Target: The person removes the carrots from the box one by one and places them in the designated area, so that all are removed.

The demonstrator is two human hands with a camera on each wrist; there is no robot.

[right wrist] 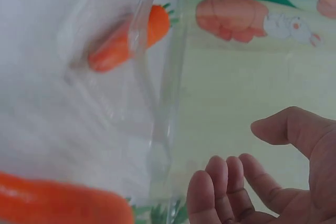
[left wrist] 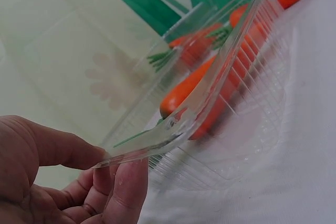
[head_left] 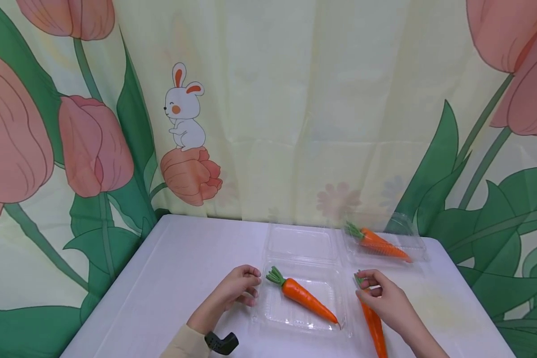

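My left hand (head_left: 238, 287) pinches the left rim of an open clear plastic clamshell box (head_left: 277, 318), thumb above and fingers below in the left wrist view. Inside the box's base lies an orange carrot (head_left: 308, 297), its short green stalks toward that hand. The box's lid (head_left: 301, 242) is folded back behind it. My right hand (head_left: 387, 302) hovers over a second carrot (head_left: 374, 332) on the table, right of the box. The right wrist view shows that hand's thumb (right wrist: 283, 125) spread from its loosely bent fingers, with nothing between them.
A second clear box (head_left: 413, 243) stands at the table's back right, with another carrot (head_left: 385, 245) in it. The white table (head_left: 161, 298) ends at a curtain (head_left: 268, 109) printed with tulips and a rabbit.
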